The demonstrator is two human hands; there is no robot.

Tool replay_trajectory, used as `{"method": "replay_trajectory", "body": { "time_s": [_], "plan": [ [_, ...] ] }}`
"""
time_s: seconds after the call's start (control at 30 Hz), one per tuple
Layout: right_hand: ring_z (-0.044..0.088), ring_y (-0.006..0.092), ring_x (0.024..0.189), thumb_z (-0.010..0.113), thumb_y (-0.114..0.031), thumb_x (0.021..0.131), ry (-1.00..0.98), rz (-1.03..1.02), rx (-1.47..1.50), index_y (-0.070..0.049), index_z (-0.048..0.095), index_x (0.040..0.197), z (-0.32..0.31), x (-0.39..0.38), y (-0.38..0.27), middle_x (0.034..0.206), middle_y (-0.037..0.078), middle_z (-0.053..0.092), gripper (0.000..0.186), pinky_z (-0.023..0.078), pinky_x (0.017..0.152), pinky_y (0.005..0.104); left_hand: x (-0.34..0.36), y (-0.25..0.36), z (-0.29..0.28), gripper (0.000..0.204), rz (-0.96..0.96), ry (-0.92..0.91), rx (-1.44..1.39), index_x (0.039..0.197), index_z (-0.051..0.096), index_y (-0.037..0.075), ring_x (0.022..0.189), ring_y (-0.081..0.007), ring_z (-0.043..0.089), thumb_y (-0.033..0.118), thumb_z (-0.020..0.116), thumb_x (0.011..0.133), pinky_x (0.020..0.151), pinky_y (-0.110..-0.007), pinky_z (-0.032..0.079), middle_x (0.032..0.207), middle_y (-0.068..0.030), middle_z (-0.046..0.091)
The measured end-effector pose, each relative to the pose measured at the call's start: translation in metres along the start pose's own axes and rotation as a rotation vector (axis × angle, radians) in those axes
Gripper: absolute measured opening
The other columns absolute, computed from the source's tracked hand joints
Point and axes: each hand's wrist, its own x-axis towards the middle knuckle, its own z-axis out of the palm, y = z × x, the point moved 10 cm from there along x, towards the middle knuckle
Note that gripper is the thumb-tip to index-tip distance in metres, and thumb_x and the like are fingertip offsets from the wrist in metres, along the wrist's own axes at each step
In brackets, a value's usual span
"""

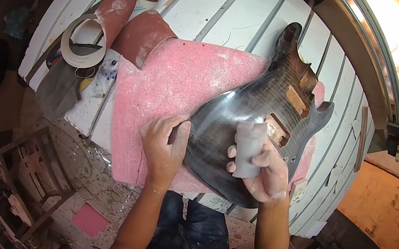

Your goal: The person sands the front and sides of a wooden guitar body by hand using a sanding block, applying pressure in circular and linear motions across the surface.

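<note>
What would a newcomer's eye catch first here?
Probably the dark, glossy guitar body, lying on a pink mat on the white slatted table. Over it, the right hand holds a grey roll, with the left hand at the body's left edge. Reddish rolled sheets lie at the table's upper left.

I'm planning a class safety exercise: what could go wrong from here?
The guitar body lies on the pink mat with the left hand at its edge; a push might slide it. The mat looks dusty, so grit could scratch the underside. The grey roll in the right hand could slip and mark the shiny top.
</note>
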Motion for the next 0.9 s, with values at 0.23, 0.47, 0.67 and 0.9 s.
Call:
{"method": "replay_trajectory", "body": {
  "time_s": [0.23, 0.47, 0.67, 0.9],
  "plan": [
    [0.07, 0.024, 0.097, 0.062, -0.01, 0.094, 0.093, 0.011, -0.192, 0.002, 0.051, 0.141, 0.005, -0.009, -0.008, 0.119, 0.017, 0.064, 0.049, 0.061, 0.079, 0.0367, -0.008, 0.001, -0.002, 0.013, 0.022, -0.018, -0.05, 0.103, 0.078, 0.006, 0.093, -0.0292, 0.072, 0.01, 0.077, 0.091, 0.099, -0.046, 0.047, 0.101, -0.008, 0.078],
    [0.065, 0.0193, 0.095, 0.06, 0.002, 0.097, 0.296, -0.207, -0.844, -0.002, 0.069, 0.127, 0.0, -0.007, -0.022, 0.12, 0.007, 0.07, 0.032, 0.051, 0.084, 0.0301, -0.019, 0.005, -0.003, 0.011, 0.058, -0.079, -0.021, 0.101, 0.078, 0.009, 0.093, -0.026, 0.072, 0.009, 0.076, 0.09, 0.103, -0.048, 0.046, 0.1, -0.0049, 0.079],
    [0.062, 0.0297, 0.104, 0.071, 0.006, 0.08, 0.031, -0.788, -1.905, -0.009, 0.075, 0.127, 0.076, 0.006, -0.015, 0.132, 0.01, 0.07, 0.049, 0.045, 0.1, 0.0413, -0.02, 0.004, -0.004, 0.013, 0.111, -0.04, -0.012, 0.103, 0.079, 0.009, 0.094, -0.0252, 0.073, 0.008, 0.075, 0.091, 0.105, -0.046, 0.045, 0.101, -0.0047, 0.079],
    [0.062, 0.028, 0.103, 0.07, -0.002, 0.082, -0.175, -0.75, -2.028, -0.009, 0.077, 0.127, 0.077, 0.009, 0.015, 0.141, 0.007, 0.068, 0.046, 0.049, 0.092, 0.0432, -0.021, -0.001, -0.008, 0.027, 0.089, -0.047, -0.115, 0.104, 0.077, 0.005, 0.101, -0.0293, 0.073, 0.017, 0.053, 0.102, 0.109, -0.047, 0.042, 0.107, -0.0101, 0.08]
  ]
}}
